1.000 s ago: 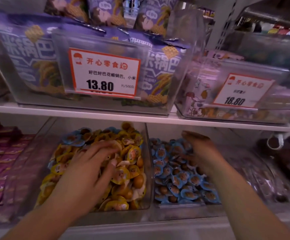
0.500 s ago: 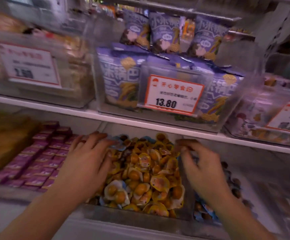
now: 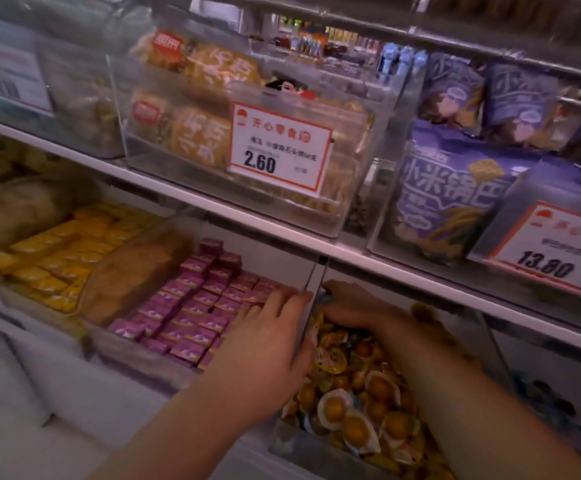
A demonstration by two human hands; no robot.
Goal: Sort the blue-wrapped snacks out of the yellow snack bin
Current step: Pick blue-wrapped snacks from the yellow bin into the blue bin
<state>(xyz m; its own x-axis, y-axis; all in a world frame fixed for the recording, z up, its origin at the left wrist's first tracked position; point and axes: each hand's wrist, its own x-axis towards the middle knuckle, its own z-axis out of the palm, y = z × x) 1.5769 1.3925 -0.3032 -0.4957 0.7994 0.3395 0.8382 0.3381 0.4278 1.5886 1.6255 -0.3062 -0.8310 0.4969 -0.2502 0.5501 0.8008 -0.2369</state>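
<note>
The clear bin of yellow-wrapped round snacks [image 3: 358, 410] sits on the lower shelf at the bottom centre. My left hand [image 3: 268, 355] lies flat against the outside of that bin's left wall [image 3: 308, 296], fingers spread, over the purple packets. My right hand [image 3: 362, 311] reaches into the back left corner of the yellow bin, fingers curled around something small with a blue edge [image 3: 323, 295]; I cannot make out what it is. The bin of blue-wrapped snacks [image 3: 545, 400] shows only partly at the lower right, behind my right forearm.
A bin of purple packets [image 3: 192, 306] stands left of the yellow bin, with yellow packets [image 3: 57, 258] further left. The upper shelf [image 3: 213, 206] overhangs with clear bins, price tags [image 3: 278, 147] and purple bags [image 3: 455, 188].
The view has swung left. My left hand moved off the yellow snacks to the bin's outer left wall. My right hand moved from the right edge into the bin's back left corner.
</note>
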